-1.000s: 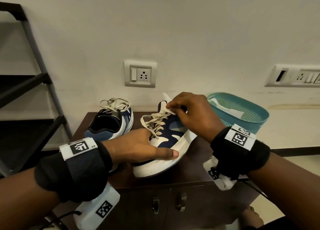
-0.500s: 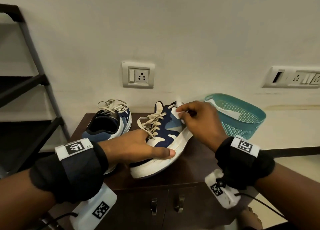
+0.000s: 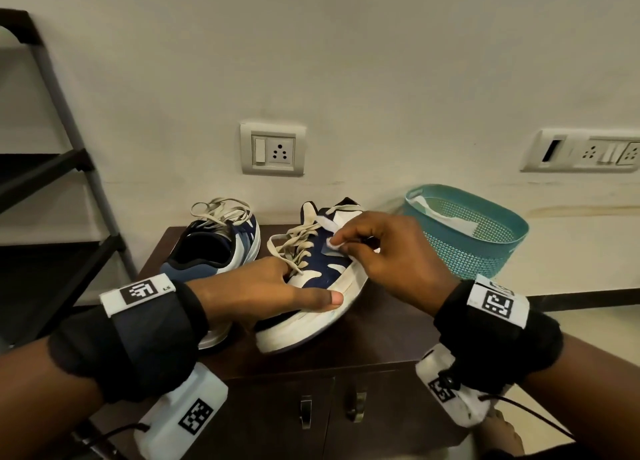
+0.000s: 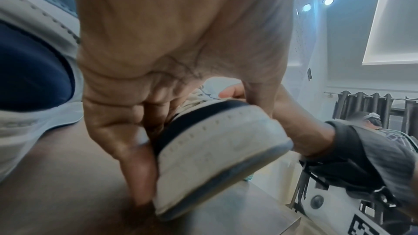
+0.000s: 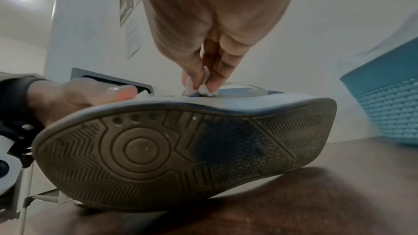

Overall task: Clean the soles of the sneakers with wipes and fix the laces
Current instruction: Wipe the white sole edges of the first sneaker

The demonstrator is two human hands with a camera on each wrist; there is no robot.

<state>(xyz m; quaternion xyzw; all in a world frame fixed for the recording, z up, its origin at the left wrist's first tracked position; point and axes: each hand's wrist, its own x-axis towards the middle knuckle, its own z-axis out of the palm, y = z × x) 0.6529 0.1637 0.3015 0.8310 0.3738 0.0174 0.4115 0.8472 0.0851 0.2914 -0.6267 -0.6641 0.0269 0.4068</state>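
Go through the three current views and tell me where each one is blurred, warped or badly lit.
Head view: evenly lit and sharp, wide-angle bending at the rack. Left wrist view: soft throughout, left hand and tilted sneaker smeared, bluish cast, ceiling lights flaring. Right wrist view: tread of the sole readable, right hand looming and blurred, basket stretched.

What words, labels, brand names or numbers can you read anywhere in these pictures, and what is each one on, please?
"LS": small print beside the square coded marker on the left wristband.
The right wristband carries a coded marker only; no letters are legible.
White camera units under the wrists: coded squares, no words.
Papers on the wall in the right wrist view: too blurred to read.
The held sneaker and its sole: no readable brand.
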